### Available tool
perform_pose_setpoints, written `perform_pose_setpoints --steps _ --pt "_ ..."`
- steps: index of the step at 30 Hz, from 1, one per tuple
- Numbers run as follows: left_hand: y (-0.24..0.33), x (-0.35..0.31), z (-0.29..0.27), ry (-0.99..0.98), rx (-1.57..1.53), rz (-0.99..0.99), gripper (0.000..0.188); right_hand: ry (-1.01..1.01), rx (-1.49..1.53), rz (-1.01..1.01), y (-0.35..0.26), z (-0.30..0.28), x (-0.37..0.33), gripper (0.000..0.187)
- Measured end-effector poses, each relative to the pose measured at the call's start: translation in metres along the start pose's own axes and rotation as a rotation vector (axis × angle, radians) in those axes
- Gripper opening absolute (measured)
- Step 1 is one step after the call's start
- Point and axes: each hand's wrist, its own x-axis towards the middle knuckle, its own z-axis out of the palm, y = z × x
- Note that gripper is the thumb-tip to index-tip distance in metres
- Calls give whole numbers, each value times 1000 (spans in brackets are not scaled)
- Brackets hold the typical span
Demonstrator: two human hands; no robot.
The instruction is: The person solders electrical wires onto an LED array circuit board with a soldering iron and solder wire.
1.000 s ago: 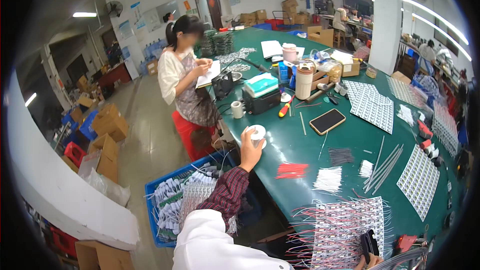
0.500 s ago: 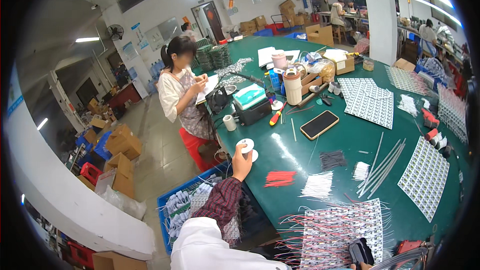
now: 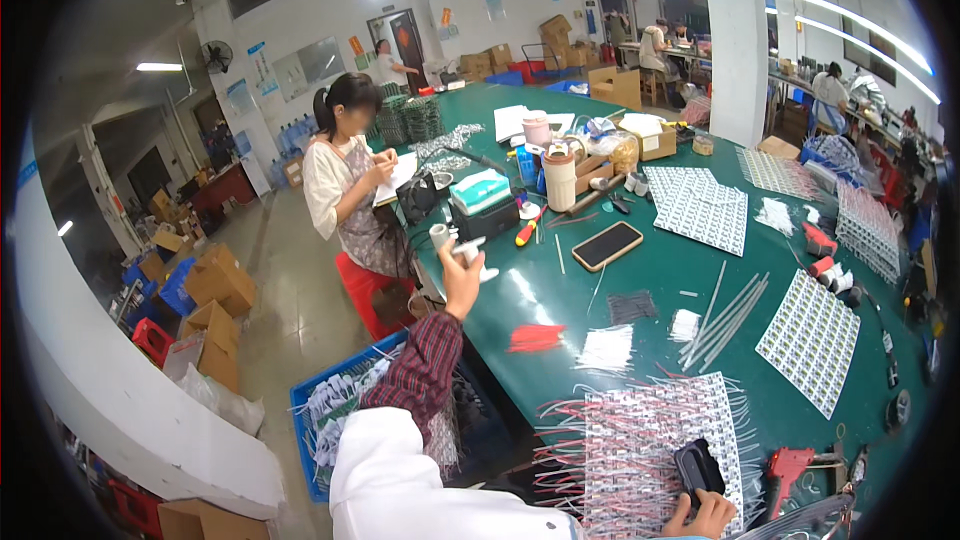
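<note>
White tape roll (image 3: 466,252) — grasped in the fingers of the left hand (image 3: 461,280), raised just above the near edge of the green bench (image 3: 560,290). Right hand (image 3: 705,515) fingers grip a black handheld device (image 3: 697,467) over the wired module sheet (image 3: 650,445) — a red tool (image 3: 790,467) lies beside it.

left arm: stretched forward and up from the lower edge, white sleeve at the shoulder, plaid cuff at the wrist
left hand (image 3: 462,278): raised at the far end of the arm, back of hand toward the camera
left fingers (image 3: 470,252): curled shut around a small white item
right arm: mostly out of view, only the wrist shows at the bottom edge
right hand (image 3: 706,517): low at the bottom edge, knuckles up
right fingers (image 3: 722,502): closed over a small black object
</note>
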Motion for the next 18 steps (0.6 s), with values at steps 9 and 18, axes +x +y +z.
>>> perform_pose_setpoints --steps 9,18 --pt "141 80 67 -142 70 407 83 -86 -12 7 -8 -12 2 21" --pt "215 142 92 -54 339 537 93 -22 134 118 -12 -6 -10 15"
